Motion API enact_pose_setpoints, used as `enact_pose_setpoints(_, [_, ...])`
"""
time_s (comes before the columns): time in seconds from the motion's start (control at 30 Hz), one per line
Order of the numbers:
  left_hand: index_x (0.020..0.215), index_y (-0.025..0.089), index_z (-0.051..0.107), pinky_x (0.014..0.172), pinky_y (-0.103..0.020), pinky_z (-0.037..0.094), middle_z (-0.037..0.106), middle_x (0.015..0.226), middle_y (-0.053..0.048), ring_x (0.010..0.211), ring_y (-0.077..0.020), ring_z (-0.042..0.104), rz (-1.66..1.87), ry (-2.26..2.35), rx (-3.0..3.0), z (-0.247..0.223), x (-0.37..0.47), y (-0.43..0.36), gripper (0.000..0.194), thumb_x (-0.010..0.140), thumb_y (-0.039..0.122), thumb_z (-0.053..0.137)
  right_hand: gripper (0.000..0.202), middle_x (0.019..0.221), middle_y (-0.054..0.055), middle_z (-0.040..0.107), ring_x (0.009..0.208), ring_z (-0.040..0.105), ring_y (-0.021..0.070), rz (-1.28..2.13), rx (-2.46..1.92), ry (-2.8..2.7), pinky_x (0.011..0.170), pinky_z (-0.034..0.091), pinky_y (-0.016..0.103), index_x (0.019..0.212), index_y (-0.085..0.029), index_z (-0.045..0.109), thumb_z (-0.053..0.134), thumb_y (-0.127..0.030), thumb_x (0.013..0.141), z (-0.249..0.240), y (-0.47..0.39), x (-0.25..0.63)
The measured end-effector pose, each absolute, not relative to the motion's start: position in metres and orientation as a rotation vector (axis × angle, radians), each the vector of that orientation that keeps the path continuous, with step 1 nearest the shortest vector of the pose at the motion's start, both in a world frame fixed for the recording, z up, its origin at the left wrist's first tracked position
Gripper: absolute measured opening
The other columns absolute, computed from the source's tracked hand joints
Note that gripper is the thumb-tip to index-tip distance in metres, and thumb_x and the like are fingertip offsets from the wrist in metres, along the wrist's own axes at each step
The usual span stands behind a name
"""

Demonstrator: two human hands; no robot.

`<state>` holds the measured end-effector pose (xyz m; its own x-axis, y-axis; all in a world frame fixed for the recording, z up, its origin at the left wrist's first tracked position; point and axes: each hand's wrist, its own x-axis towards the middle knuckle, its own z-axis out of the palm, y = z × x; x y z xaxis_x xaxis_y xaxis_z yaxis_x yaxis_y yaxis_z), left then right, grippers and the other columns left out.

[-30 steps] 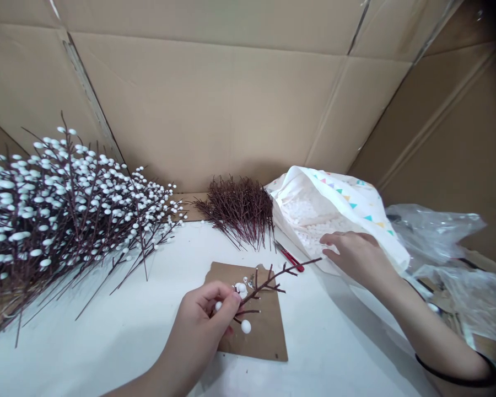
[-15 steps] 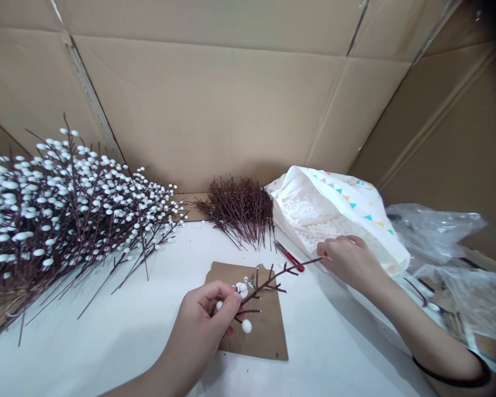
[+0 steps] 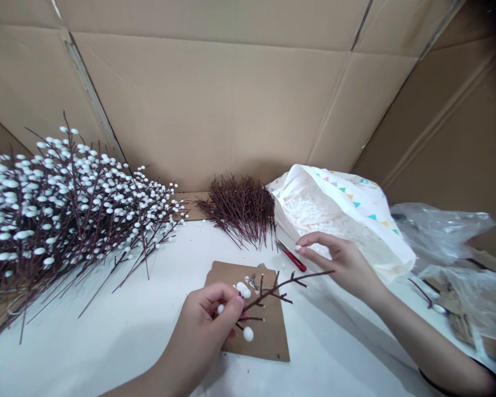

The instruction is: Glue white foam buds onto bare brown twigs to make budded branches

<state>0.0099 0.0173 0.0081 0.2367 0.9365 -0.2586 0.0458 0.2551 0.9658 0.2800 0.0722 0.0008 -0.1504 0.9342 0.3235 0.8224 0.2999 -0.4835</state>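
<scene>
My left hand pinches a dark brown artificial branch with short side twigs, over a piece of brown cardboard. A few white berries sit on twigs near my left fingers; the bare tip points right. Between thumb and index finger, my right hand holds a small white foam berry, in front of the open white bag. Inside that bag lie many white foam berries. The branch's tip ends close to my right palm; whether they touch I cannot tell.
Many branches with white berries are heaped at the left. Bare brown branches lie at the back. A red-handled cutter rests beside the bag. Clear plastic lies to the right. Cardboard walls enclose the white table.
My right hand has come out of the bag's mouth and moved left, now with a foam berry at its fingertips. The branch in my left hand has tipped slightly lower.
</scene>
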Motion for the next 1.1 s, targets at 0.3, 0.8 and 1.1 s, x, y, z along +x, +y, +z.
enact_pose_setpoints(0.3, [0.063, 0.016, 0.061, 0.058, -0.024, 0.041, 0.06, 0.078, -0.004, 0.069, -0.0145, 0.053, 0.791, 0.941, 1.309, 0.008, 0.008, 0.015, 0.028, 0.084, 0.033, 0.058, 0.018, 0.085, 0.004, 0.066, 0.08, 0.061, 0.0144, 1.412, -0.756, -1.661, 0.073, 0.049, 0.027, 0.087, -0.017, 0.064, 0.064, -0.034, 0.086, -0.01, 0.054, 0.206])
enact_pose_setpoints(0.8, [0.057, 0.017, 0.057, 0.066, -0.027, 0.037, 0.054, 0.078, -0.003, 0.075, -0.0165, 0.05, 0.74, 0.873, 1.347, 0.011, 0.011, 0.014, 0.027, 0.082, 0.029, 0.057, 0.021, 0.078, 0.005, 0.067, 0.081, 0.061, 0.0163, 1.241, -0.503, -1.823, 0.077, 0.049, 0.031, 0.082, -0.017, 0.07, 0.062, -0.034, 0.088, -0.013, 0.051, 0.199])
enact_pose_setpoints(1.1, [0.057, 0.018, 0.058, 0.07, -0.029, 0.038, 0.056, 0.082, -0.004, 0.079, -0.018, 0.051, 0.701, 0.86, 1.377, 0.014, 0.011, 0.014, 0.025, 0.081, 0.028, 0.057, 0.01, 0.069, 0.005, 0.071, 0.075, 0.064, 0.0166, 1.242, -0.401, -1.742, 0.075, 0.051, 0.033, 0.077, -0.018, 0.075, 0.074, -0.028, 0.078, -0.018, 0.054, 0.198])
